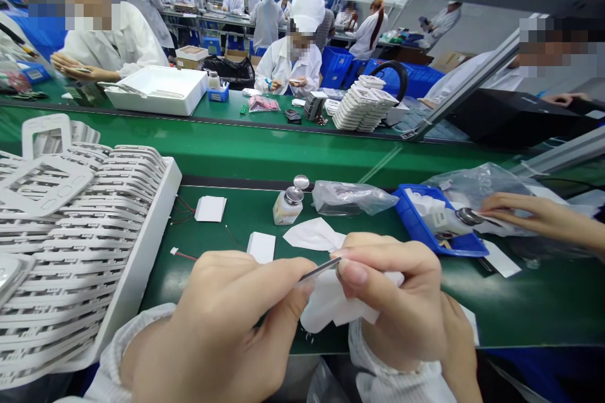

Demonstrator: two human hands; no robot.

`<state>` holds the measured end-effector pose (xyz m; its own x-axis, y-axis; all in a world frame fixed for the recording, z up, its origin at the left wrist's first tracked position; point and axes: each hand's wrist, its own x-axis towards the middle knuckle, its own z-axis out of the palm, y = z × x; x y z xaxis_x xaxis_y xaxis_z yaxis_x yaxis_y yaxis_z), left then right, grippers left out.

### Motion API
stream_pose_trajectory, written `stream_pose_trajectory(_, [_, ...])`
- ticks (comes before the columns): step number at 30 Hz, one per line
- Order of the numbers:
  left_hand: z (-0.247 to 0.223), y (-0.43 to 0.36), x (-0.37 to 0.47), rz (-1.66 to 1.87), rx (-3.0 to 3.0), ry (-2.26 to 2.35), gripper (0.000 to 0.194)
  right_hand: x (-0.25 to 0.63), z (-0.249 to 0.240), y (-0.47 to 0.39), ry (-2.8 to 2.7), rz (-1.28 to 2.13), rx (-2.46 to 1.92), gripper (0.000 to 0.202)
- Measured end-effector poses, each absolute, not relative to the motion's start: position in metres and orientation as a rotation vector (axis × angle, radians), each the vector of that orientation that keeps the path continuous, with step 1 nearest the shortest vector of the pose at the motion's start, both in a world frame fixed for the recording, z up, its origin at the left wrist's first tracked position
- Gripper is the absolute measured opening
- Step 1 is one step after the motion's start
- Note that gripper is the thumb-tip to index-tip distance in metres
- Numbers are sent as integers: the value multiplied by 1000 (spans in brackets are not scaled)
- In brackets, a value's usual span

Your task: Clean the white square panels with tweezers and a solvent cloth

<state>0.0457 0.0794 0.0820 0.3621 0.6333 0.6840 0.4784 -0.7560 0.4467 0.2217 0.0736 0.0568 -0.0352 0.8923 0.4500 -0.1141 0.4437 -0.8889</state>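
Observation:
My left hand [227, 315] is closed, thumb and forefinger pinching one end of a thin flat grey piece [322, 269]. At its other end my right hand [397, 289] pinches the same piece, seen nearly edge-on. Its exact kind does not show. Crumpled white wipes [331, 305] lie below and behind my fingers; whether the right hand also holds one I cannot tell. Just beyond lies another white wipe [309, 233]. White flat packs [261, 247] and a stack of white packs [210, 208] with thin wires sit on the green bench [189, 277].
At left, a white tray [158, 220] holds rows of white plastic frames [85, 233]. A pump bottle [288, 204] stands beyond my hands, beside a plastic bag [352, 197]. On the right, a co-worker's hand [524, 211] reaches near a blue bin [404, 214] containing another bottle.

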Motion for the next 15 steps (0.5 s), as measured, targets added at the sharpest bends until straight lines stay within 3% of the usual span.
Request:
stream_pose_trajectory(6, [79,82,48,1364,2455,993,14,217,54,77,-1243,1053,-716,12])
stream_pose_trajectory(11, [78,83,49,1388,2430,991,12,212,55,77,-1149,1079,-753,29])
stream_pose_trajectory(15, [80,83,49,1360,2402,1010,11,210,56,77,-1182,1082,-756,31])
